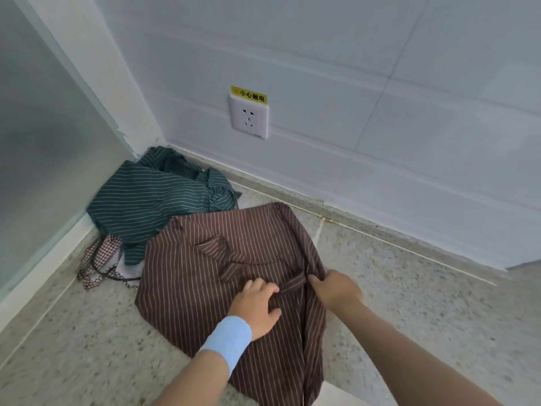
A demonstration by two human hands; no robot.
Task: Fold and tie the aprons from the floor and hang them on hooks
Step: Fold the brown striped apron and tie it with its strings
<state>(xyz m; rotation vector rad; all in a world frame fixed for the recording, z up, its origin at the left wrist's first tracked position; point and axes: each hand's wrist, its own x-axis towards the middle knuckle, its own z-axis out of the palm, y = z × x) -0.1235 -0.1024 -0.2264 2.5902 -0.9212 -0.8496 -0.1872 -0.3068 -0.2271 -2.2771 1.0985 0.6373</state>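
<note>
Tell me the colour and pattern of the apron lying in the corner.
The corner apron is dark green with thin pale stripes, clearest in the head view.

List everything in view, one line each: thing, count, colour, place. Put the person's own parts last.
Brown white-striped fabric apron: one, brown, spread on the floor nearest the person.
Green white-striped fabric apron: one, dark green, crumpled in the corner behind the brown one.
Red-and-white checked cloth: one, red and white, partly under the green apron's left side.
White plastic wall socket: one, white, low on the wall.
Yellow warning sticker: one, yellow, directly above the socket.
Speckled stone floor: one, grey-beige, under everything.
Light blue wristband: one, light blue, on the left wrist.
Left hand: one, on the brown apron, fingers curled on its strap.
Right hand: one, pinching that strap at the apron's right edge.
</note>
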